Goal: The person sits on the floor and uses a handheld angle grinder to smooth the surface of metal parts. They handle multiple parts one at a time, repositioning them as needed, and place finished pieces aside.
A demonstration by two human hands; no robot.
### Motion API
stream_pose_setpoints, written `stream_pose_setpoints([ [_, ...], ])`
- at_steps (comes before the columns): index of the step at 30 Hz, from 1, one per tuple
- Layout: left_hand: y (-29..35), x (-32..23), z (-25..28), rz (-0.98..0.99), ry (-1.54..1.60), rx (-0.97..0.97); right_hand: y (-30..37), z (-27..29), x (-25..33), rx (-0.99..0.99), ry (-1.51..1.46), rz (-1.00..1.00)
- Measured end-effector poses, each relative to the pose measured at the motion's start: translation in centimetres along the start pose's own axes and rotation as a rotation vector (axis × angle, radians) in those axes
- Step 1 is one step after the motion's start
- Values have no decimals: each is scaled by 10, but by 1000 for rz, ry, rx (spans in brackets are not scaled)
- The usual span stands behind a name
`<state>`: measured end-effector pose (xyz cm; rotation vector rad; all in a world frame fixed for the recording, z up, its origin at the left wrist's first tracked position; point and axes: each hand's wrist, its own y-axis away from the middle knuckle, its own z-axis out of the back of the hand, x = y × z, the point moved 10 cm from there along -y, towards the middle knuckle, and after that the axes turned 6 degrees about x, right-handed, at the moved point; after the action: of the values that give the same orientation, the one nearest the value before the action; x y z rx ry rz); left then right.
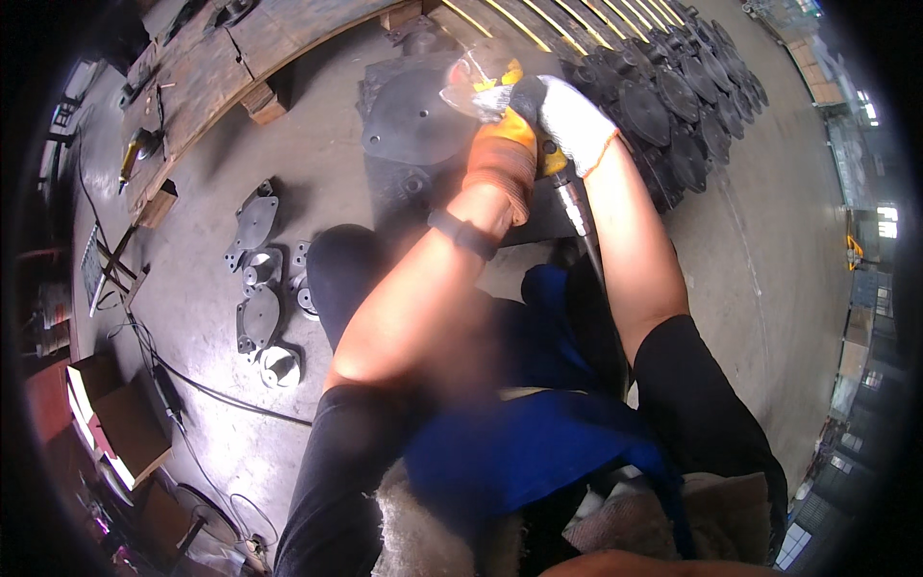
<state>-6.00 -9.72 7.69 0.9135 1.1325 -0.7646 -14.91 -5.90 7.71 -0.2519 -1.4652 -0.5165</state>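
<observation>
My right hand [574,117], in a white knitted glove with dark fingers, wraps round a yellow and black air grinder [552,159]. From its lower end a metal hose coupling [571,202] leads into a dark hose running down past my knee. My left hand [502,108], in a yellow and grey glove with a brown-orange cuff, closes on the tool's front end; its fingers are partly blurred. The working end of the grinder is smeared and hard to make out. Just left of it lies a dark grey cast metal plate [415,117] with small holes, on a dark stack.
Many similar castings [687,91] are piled at the far right beside yellow-edged slats [567,29]. Several loose castings [258,226] lie on the floor at left. A wooden bench [216,67] holds a yellow tool [130,159]. A cable [216,389] and an open carton [130,433] are lower left.
</observation>
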Motion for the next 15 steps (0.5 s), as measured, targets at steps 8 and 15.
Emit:
stream_pose_setpoints([
  [8, 1, 7, 25, 139, -96, -52, -30, -12, 8, 7, 398, 92],
  [15, 7, 2, 57, 76, -156, -148, -23, -56, 55, 89, 588, -146],
])
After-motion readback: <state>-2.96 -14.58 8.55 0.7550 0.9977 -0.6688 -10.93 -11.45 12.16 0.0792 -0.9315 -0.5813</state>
